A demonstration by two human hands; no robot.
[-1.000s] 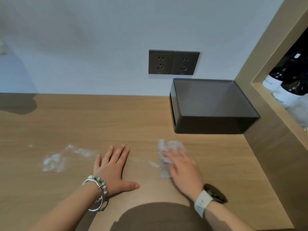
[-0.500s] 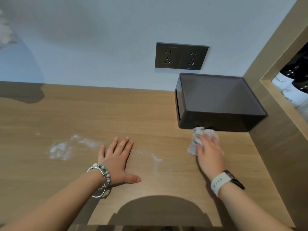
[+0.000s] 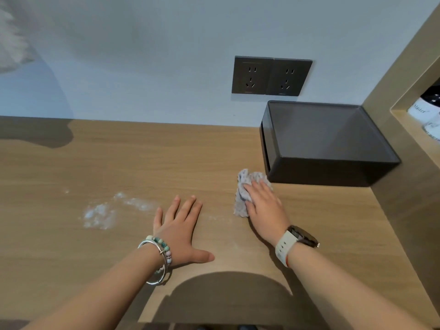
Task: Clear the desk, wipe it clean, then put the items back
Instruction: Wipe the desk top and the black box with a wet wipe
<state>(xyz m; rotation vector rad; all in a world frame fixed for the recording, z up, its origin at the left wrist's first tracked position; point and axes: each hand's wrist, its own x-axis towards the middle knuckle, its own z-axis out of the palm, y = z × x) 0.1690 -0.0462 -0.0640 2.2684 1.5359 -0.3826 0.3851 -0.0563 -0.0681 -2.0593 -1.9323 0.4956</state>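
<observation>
My right hand (image 3: 264,208) lies flat on a crumpled grey cloth (image 3: 242,186) and presses it onto the wooden desk (image 3: 119,163), just left of the front corner of a dark box. My left hand (image 3: 181,232) rests palm down on the desk with fingers spread, holding nothing. A patch of white powder (image 3: 100,215) lies on the desk left of my left hand, with a thin trail running toward it.
An open dark grey box (image 3: 316,172) stands in the back right corner against the wall. Two dark wall sockets (image 3: 271,76) sit above it. A wooden side panel (image 3: 404,198) bounds the desk on the right, with labelled bottles (image 3: 426,113) in its niche.
My right hand swept the cloth away from me up to the box front, then slightly left. The faint streak right of my left hand is mostly gone. My left hand stayed put.
</observation>
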